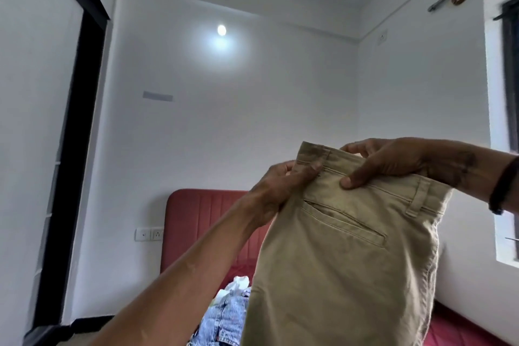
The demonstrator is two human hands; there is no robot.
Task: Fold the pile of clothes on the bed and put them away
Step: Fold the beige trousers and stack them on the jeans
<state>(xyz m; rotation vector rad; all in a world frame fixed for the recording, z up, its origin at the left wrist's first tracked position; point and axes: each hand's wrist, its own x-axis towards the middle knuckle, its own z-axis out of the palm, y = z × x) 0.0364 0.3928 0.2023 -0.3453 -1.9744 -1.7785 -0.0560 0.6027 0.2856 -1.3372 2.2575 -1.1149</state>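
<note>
A pair of khaki trousers (345,255) hangs in the air in front of me, waistband up, back pocket facing me. My left hand (283,182) pinches the left corner of the waistband. My right hand (384,161) grips the waistband a little further right, thumb on the near side and fingers over the top edge. Below, on the red bed (460,331), lies a pile of clothes with a pale blue denim piece (224,320) and a white garment (234,285). The trousers hide most of the pile.
A red padded headboard (202,222) stands against the white back wall. A dark-framed wardrobe (70,149) runs along the left. A window (505,109) is on the right wall. Wall sockets (148,234) sit left of the headboard.
</note>
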